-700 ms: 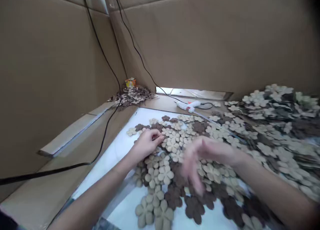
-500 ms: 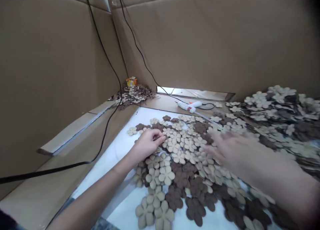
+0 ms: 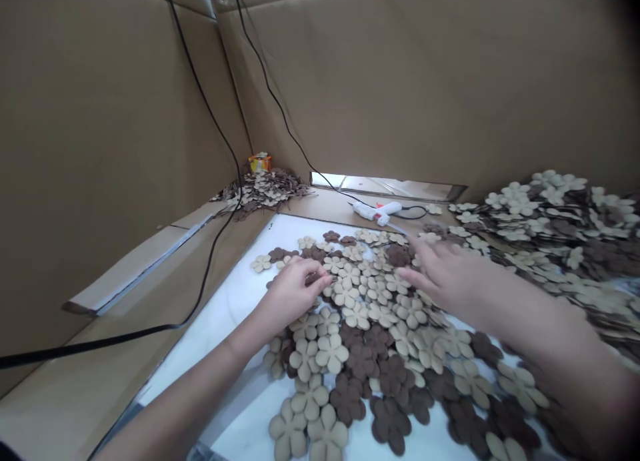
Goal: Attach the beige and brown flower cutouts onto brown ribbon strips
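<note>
Beige flower cutouts (image 3: 332,353) and dark brown flower cutouts (image 3: 391,423) lie spread and overlapping over a white board (image 3: 240,267). My left hand (image 3: 299,284) rests low over the far left part of the spread. Its thumb and forefinger are pinched together, and whatever is between the tips is too small to make out. Above the right part of the spread, my right hand (image 3: 445,274) reaches in with fingers stretched and thumb apart, holding nothing visible. Just beyond its fingertips lies a white glue gun (image 3: 377,212) with a clear glue stick in its back end.
Cardboard walls (image 3: 400,81) enclose the far and left sides. Tall heaps of flower cutouts (image 3: 535,207) stand at the right, and another pile (image 3: 265,189) with a small orange box (image 3: 260,162) fills the far corner. A black cable (image 3: 213,247) hangs across the left side.
My right hand has moved slightly left and away from me, nearer the glue gun, and is less blurred. My left hand keeps its pinch in nearly the same place.
</note>
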Available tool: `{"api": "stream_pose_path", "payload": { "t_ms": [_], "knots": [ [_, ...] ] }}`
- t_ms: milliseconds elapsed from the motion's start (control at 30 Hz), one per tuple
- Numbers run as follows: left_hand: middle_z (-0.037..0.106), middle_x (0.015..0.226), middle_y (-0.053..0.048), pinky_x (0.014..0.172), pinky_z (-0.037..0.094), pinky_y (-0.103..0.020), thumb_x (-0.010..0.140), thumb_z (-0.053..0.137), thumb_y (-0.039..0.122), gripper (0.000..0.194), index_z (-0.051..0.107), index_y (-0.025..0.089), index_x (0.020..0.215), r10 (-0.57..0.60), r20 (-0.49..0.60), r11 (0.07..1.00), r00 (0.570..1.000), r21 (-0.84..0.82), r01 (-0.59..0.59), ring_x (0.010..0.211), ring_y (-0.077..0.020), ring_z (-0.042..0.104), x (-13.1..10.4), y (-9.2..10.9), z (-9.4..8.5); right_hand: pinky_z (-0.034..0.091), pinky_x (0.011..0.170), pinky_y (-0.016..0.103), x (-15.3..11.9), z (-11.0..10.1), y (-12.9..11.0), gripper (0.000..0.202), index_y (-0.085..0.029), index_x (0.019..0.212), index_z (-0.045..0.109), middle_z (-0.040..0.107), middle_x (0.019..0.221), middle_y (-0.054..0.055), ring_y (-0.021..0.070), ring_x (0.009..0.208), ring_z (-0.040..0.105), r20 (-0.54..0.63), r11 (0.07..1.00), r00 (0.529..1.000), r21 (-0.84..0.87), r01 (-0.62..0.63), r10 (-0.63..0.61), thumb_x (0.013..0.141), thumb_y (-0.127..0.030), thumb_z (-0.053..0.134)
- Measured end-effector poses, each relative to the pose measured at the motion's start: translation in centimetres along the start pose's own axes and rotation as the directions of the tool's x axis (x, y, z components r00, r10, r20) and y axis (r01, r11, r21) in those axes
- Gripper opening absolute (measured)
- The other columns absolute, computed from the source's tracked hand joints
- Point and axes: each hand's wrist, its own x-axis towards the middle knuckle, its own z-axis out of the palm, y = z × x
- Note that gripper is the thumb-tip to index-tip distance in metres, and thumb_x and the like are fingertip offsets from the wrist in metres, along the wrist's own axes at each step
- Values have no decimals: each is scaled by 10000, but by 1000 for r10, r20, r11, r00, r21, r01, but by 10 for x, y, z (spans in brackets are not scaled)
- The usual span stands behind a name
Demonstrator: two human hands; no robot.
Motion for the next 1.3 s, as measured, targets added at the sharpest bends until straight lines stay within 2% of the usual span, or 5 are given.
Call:
{"api": "stream_pose_path", "payload": {
  "t_ms": [300,400,567,1033,1300],
  "knots": [
    [665,808,-23,781,391,-320,833,508,380,250,632,207,700,5,71,999,997,-34,-3,903,-226,548,2,-4,10,525,731,370,25,28,-7,706,-149,1307,420,662,660,43,190,650,667,48,238,587,939,250,-808,890,-637,125],
    [673,822,-24,771,396,-325,828,514,380,244,628,208,698,-12,64,999,998,-48,15,905,-231,547,2,-5,10,474,447,280,15,9,12,733,-138,1050,628,581,512,26,151,395,543,448,516,394,852,83,-803,875,-656,140],
    [682,827,-14,752,403,-321,830,517,375,238,634,213,702,-20,95,997,995,-71,27,898,-229,543,2,-4,11,488,648,447,-3,10,12,562,-136,1119,607,660,908,183,320,771,625,51,986,998,-161,42,-34,893,-547,299],
    [558,1087,-54,995,287,-500,795,559,428,273,663,221,650,-113,20,994,993,11,112,1103,-309,382,-3,2,24,416,699,327,20,58,-28,461,-236,1334,346,531,679,2,222,801,539,-141,891,985,427,153,-101,910,-417,356],
    [535,1113,-50,1026,249,-509,801,564,388,255,666,223,635,-143,-32,990,989,13,143,1119,-302,350,-8,8,31,417,851,305,23,70,-31,540,-304,1372,11,461,967,20,141,872,517,-281,384,921,846,370,-268,935,-404,312]
  ]
}}
